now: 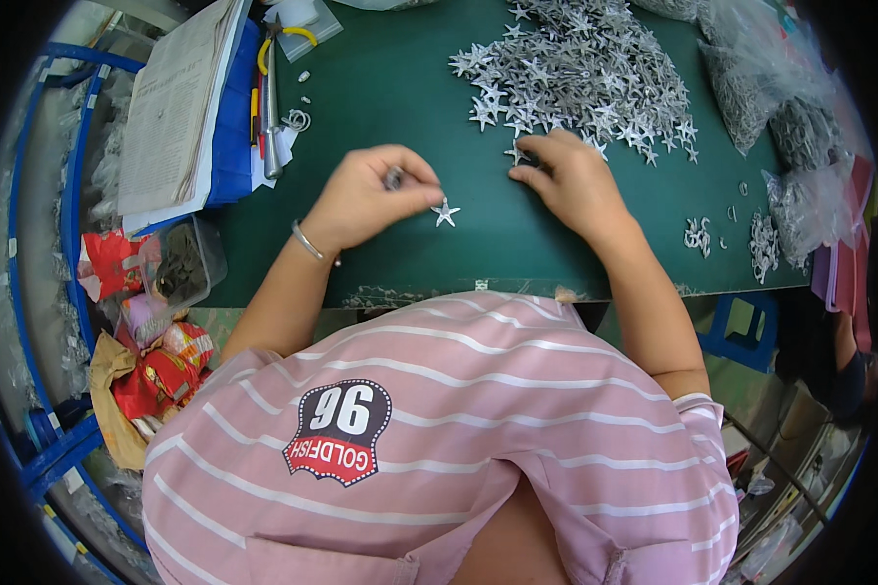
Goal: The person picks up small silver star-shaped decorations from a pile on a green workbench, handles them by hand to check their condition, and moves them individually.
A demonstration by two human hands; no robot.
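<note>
My left hand (pixel 380 195), with a bangle on the wrist, is closed in a pinch on a silver star-shaped metal piece (pixel 445 213) over the green table. A small grey metal thing (pixel 393 178) also shows among its curled fingers; its kind is unclear. Across from it, my right hand (pixel 568 180) is curled at the near edge of a large pile of similar silver stars (pixel 595 73). Its thumb and forefinger close around one star (pixel 514 151) there, partly hidden by the fingertips.
Pliers with yellow handles (pixel 285 37) and a blue bin with papers (pixel 232 127) are at the left. Clear bags of metal parts (pixel 737 97) lie at the right. Small silver hooks (pixel 698 236) and chain-like pieces (pixel 763 246) lie near the right front edge. A blue stool (pixel 741 331) stands below.
</note>
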